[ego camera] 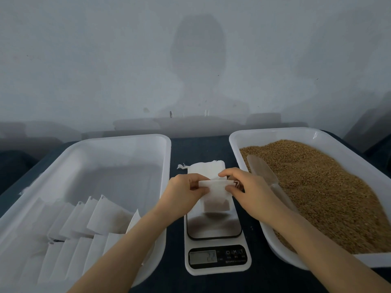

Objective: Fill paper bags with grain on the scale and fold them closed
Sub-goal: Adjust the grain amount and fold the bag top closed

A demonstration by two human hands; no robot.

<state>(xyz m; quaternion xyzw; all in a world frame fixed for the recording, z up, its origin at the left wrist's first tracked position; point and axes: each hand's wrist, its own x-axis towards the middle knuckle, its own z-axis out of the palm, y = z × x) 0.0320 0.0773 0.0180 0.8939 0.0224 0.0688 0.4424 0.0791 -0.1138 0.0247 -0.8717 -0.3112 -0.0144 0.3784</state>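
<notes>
From my seat, the far left is taken by a wide white plastic tray [127, 138] whose near half holds rows of flat white filled paper bags [105, 216] leaning on one another, while its far half shows bare floor. Its right rim runs close beside the narrow strip of dark blue table cloth [198, 146] in the middle, so I see little room sideways there. The left forearm comes up across that tray's near right corner, and the left hand [184, 192] sits over the strip, wrist straight, thumb and curled fingers pinching the left end of the top edge of a small white paper bag with grain showing dark through its lower part [215, 197]. The bag hangs over the steel plate of a white digital kitchen scale [215, 256]; I cannot tell if its bottom touches the plate. Just behind lies a small stack of empty white bags [203, 168]. The right hand [249, 187] pinches the bag's right end between thumb and forefinger, the other fingers loosely bent, its forearm crossing the near left rim of a second white plastic tray [275, 131]. That tray is heaped with golden-brown grain [317, 187], and a translucent plastic scoop [262, 170] lies on the grain along its left wall
</notes>
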